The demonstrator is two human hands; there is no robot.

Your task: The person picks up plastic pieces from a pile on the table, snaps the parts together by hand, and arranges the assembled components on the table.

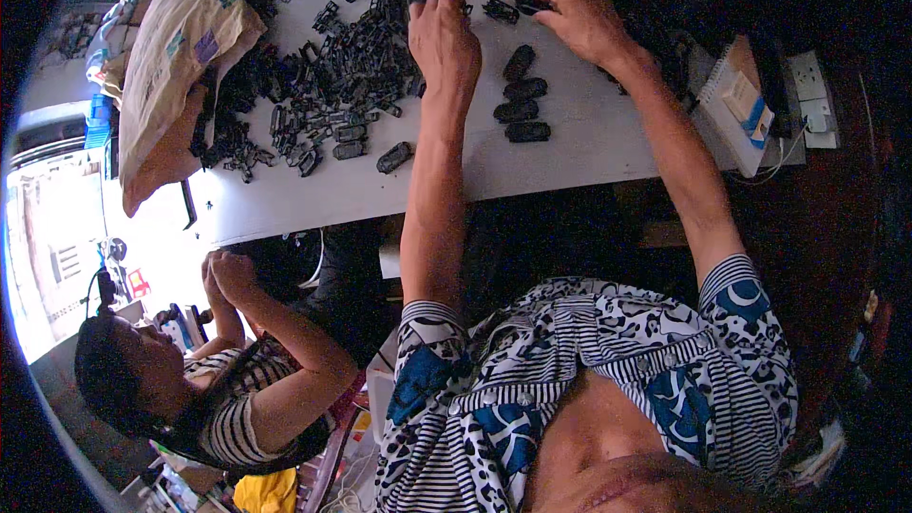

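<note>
A large heap of small black plastic parts, some like open frames, spreads over the white table. My left hand reaches to the heap's far side, fingers bent down and drawn together; whatever is in them is hidden. To its right, my right hand pinches a black plastic part between thumb and fingers, just above the table. Nearer to me, several oblong black plastic pieces lie in a short column between my forearms. Another oblong piece rests alone left of my left forearm.
A large tan sack lies at the table's left, beside the heap. At the right are a spiral notebook and a white power strip with a cable. A person in a striped shirt sits at the lower left, hands together.
</note>
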